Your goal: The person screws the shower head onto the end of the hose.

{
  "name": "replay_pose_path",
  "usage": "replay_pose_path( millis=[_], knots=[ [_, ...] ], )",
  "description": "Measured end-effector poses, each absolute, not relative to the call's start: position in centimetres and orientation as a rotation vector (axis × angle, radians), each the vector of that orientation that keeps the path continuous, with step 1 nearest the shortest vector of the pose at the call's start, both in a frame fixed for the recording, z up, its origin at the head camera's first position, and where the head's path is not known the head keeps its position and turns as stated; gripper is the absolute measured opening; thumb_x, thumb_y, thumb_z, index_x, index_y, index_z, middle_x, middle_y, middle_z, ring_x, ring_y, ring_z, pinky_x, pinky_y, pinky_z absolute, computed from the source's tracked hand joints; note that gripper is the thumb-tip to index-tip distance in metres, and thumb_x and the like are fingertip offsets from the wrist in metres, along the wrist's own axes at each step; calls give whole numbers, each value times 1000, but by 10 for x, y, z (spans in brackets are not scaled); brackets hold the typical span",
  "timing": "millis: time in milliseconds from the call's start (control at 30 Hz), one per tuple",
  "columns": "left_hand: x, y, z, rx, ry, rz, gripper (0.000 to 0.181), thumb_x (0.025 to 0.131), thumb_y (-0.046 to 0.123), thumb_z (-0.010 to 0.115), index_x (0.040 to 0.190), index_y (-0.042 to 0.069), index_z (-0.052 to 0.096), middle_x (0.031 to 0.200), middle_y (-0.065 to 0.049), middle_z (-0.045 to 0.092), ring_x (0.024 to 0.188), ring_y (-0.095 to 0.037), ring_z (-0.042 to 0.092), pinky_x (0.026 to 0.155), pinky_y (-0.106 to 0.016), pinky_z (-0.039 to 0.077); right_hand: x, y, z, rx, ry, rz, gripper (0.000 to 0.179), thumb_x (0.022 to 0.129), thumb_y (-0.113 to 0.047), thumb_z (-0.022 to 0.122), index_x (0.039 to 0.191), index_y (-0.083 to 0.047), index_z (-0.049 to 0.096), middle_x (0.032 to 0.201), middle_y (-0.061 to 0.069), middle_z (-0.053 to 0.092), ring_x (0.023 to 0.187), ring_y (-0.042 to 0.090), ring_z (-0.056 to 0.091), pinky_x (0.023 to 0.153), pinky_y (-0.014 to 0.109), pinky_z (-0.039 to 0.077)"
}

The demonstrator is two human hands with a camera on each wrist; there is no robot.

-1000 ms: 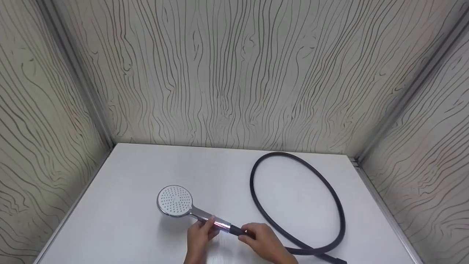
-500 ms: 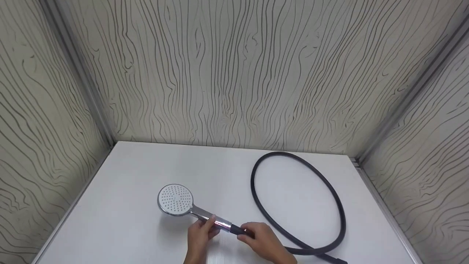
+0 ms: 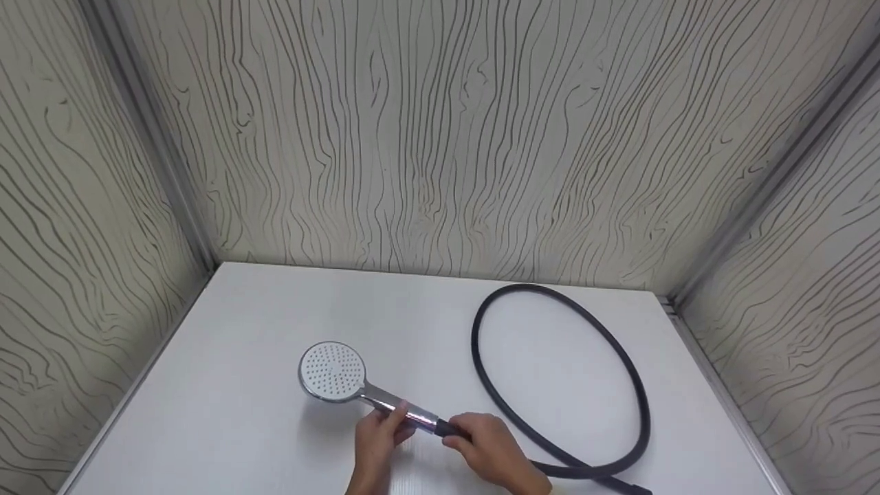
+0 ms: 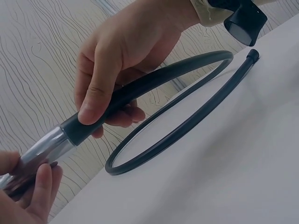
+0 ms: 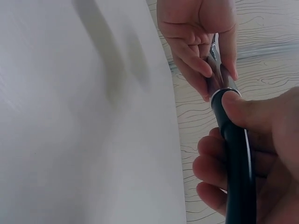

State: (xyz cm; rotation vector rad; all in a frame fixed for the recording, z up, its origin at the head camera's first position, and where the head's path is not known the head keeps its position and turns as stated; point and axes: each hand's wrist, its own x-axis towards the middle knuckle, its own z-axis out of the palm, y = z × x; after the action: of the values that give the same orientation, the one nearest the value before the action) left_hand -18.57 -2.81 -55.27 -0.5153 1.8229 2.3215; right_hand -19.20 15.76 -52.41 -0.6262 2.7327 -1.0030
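Note:
A chrome shower head (image 3: pixel 333 371) with a round white nozzle face, turned up, points to the left over the table. My left hand (image 3: pixel 376 440) grips its handle, thumb on top. The black hose (image 3: pixel 474 330) has its end fitting (image 4: pixel 77 128) up against the handle's end. Around that fitting my right hand (image 3: pixel 489 450) curls, with the thumb (image 5: pixel 233 108) lying along it in the right wrist view. From there the hose runs in one large loop on the right, and its free end (image 4: pixel 252 56) lies on the table.
Below is a white table (image 3: pixel 261 309). Wood-grain panels (image 3: pixel 426 137) rise behind it and at both sides, with metal strips (image 3: pixel 158 151) at the corners. A dark wrist device (image 4: pixel 243 23) shows on the right wrist.
Both hands, the shower head and hose fitting shift very slightly right in the head view. The right hand's grip on the fitting has turned a little; the hose loop stays put.

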Motion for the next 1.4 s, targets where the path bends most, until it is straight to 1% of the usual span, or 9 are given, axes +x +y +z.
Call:
replay_pose_path(
  millis=[167,267,467,600,733,833,967,1133,1400],
  knots=[
    [-185,-28,-552,-487,1850,2326,52,87,32,58,116,-10,48,96,-11,66,86,-16,67,80,-27,56,-191,159,-527,-693,2787,-1030,16,85,-33,59,75,-22,64,60,-13,51,54,-3,40,49,12,36],
    [-186,-28,-551,-479,1886,2322,53,85,34,60,113,-10,50,93,-10,68,84,-15,67,78,-27,57,-191,159,-529,-662,2753,-1091,16,85,-35,59,77,-22,65,61,-12,53,55,-3,41,50,12,37],
    [-185,-31,-551,-446,1955,2216,57,84,42,59,112,-7,52,94,-11,68,83,-18,68,76,-28,58,-194,160,-532,-565,2673,-1102,14,83,-36,60,80,-24,66,63,-13,56,56,-2,44,51,14,39],
    [-185,-32,-552,-478,1971,2157,53,85,42,58,108,-6,55,89,-8,69,78,-15,68,74,-28,58,-194,161,-532,-531,2652,-1095,13,82,-36,62,80,-25,67,63,-12,57,56,-1,45,51,15,39],
    [-186,-31,-553,-527,1975,2168,51,83,41,60,105,-5,57,84,-6,70,74,-13,68,71,-27,58,-194,161,-532,-515,2653,-1096,20,80,-43,61,82,-24,67,65,-13,57,57,-1,46,52,15,40],
    [-187,-30,-555,-559,2006,2179,50,84,41,60,104,-5,58,83,-7,70,74,-14,68,71,-26,58,-194,162,-531,-511,2653,-1104,21,79,-43,62,83,-23,67,66,-13,58,58,0,47,52,15,41],
    [-188,-30,-558,-614,2011,2209,48,84,41,59,104,-3,59,84,-7,70,74,-15,69,70,-26,58,-194,163,-532,-523,2680,-1101,16,81,-37,63,85,-22,67,68,-12,57,60,-1,47,53,14,41],
    [-188,-29,-560,-637,1987,2235,55,78,46,63,102,-3,60,83,-7,70,71,-14,67,68,-26,59,-194,164,-532,-532,2717,-1082,12,82,-32,63,86,-21,68,68,-12,56,61,0,47,53,14,40],
    [-190,-29,-562,-649,1995,2228,53,79,45,62,102,-3,60,84,-7,68,74,-13,67,70,-25,58,-195,165,-533,-515,2696,-1087,10,82,-33,63,86,-24,67,70,-12,57,63,0,48,55,15,40]
  ],
)
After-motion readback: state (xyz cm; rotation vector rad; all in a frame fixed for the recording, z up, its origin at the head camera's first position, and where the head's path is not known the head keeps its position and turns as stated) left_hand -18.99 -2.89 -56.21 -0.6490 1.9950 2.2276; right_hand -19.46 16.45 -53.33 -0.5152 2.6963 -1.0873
